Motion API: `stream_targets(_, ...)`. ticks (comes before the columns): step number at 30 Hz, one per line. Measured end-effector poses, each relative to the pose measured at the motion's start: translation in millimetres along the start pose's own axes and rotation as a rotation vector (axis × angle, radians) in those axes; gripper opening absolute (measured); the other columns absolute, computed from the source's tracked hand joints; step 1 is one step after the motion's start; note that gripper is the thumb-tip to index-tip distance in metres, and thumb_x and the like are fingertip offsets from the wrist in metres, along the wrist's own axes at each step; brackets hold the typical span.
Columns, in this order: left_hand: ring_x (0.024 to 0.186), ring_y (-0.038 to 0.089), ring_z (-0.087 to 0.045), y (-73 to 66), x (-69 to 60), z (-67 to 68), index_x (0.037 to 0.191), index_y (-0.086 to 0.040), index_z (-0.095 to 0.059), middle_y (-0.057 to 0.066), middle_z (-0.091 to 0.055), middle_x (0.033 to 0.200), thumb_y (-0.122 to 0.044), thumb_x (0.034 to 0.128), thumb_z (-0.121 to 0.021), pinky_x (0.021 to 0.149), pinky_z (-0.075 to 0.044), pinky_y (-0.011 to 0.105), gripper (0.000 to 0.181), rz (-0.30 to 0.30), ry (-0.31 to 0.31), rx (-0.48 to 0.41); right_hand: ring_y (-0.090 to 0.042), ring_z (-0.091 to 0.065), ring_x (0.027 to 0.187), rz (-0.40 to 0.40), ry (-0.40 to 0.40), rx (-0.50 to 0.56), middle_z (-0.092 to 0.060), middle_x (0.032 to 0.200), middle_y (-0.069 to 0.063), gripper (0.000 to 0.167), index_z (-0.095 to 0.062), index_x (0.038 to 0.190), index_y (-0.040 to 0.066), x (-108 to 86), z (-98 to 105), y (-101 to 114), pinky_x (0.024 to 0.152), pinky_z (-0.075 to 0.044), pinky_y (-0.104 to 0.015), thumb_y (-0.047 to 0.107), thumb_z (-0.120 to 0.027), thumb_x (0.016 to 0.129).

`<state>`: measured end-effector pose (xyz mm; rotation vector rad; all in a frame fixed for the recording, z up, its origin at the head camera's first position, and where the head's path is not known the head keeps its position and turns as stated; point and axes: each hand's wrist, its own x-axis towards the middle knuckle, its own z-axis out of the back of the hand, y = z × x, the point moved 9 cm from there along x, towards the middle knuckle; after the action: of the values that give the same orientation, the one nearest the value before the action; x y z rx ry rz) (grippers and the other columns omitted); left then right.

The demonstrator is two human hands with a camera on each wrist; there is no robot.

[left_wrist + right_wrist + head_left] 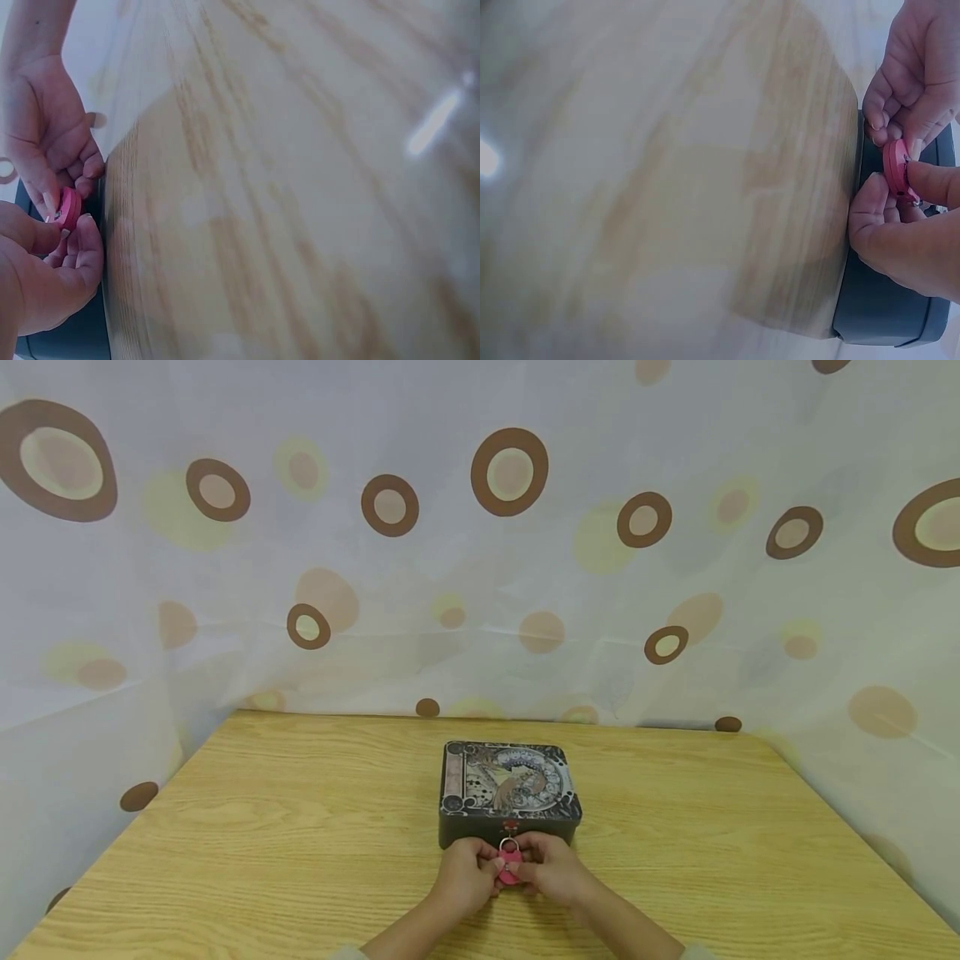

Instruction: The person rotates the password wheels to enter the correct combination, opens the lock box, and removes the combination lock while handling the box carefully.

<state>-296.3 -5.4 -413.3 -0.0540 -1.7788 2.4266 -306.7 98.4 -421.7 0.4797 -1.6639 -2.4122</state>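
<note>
A pink padlock (510, 866) with a silver shackle is held upright at the front of a dark tin box (510, 781) with an ornate printed lid. My left hand (467, 874) pinches the padlock's left side between thumb and fingers. From the other side my right hand (557, 870) pinches it too, the thumb lying across its face. The shackle stands just under the box's red clasp (511, 825); whether it passes through the clasp I cannot tell. Both wrist views show the padlock (69, 209) edge-on between the two hands, close to the box's dark front wall (885, 304).
The box stands on a wood-grain table (300, 827), near its middle. Behind the table and along its sides hangs a pale sheet (450, 560) printed with brown, yellow and peach circles.
</note>
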Motion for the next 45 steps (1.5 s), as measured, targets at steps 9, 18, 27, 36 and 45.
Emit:
stream_targets(9, 0.053, 0.008, -0.054, -0.4, 0.6, 0.1, 0.08, 0.01, -0.059, 0.009, -0.059, 0.062, 0.005, 0.0861, -0.057, 0.047, -0.051, 0.022, 0.008, 0.002, 0.006, 0.005, -0.009, -0.054, 0.071, 0.003, -0.005, -0.013, -0.061, 0.085, -0.009, 0.025, -0.052, 0.108, -0.014, 0.5, -0.3, 0.3, 0.06, -0.051, -0.026, -0.001, -0.054, 0.087)
stream_targets(18, 0.054, 0.009, -0.055, -1.6, 0.2, -0.1, 0.08, 0.01, -0.059, 0.009, -0.058, 0.062, 0.006, 0.0858, -0.056, 0.047, -0.051, 0.022, 0.008, -0.011, 0.003, 0.008, -0.009, -0.053, 0.069, 0.01, -0.005, -0.027, -0.061, 0.085, -0.008, 0.023, -0.052, 0.107, -0.013, 2.4, -0.5, -1.2, 0.058, -0.049, -0.025, 0.001, -0.052, 0.089)
stream_targets(27, 0.052, 0.009, -0.055, -0.5, -0.2, -0.6, 0.08, 0.01, -0.058, 0.01, -0.059, 0.063, 0.005, 0.0861, -0.057, 0.047, -0.052, 0.023, 0.008, 0.002, 0.003, -0.004, -0.009, -0.053, 0.07, -0.009, -0.014, -0.017, -0.061, 0.085, -0.008, 0.023, -0.053, 0.107, -0.012, 2.9, -0.6, -4.7, 0.06, -0.05, -0.026, 0.003, -0.053, 0.09)
stream_targets(36, 0.053, 0.009, -0.056, 0.2, 0.2, -0.2, 0.08, 0.011, -0.059, 0.011, -0.06, 0.063, 0.005, 0.0864, -0.056, 0.048, -0.052, 0.023, 0.009, -0.002, 0.013, -0.021, -0.01, -0.055, 0.071, -0.025, -0.028, 0.009, -0.061, 0.088, -0.011, 0.028, -0.052, 0.109, -0.015, -0.4, 0.5, -1.0, 0.059, -0.051, -0.025, 0.004, -0.053, 0.089)
stream_targets(45, 0.053, 0.009, -0.056, 0.2, 0.2, 0.2, 0.081, 0.011, -0.059, 0.011, -0.06, 0.063, 0.004, 0.0867, -0.057, 0.048, -0.053, 0.024, 0.009, 0.016, 0.013, -0.02, -0.009, -0.055, 0.07, -0.029, -0.008, 0.041, -0.062, 0.092, -0.013, 0.03, -0.05, 0.112, -0.016, -2.0, 1.1, -1.2, 0.059, -0.05, -0.025, 0.005, -0.048, 0.091)
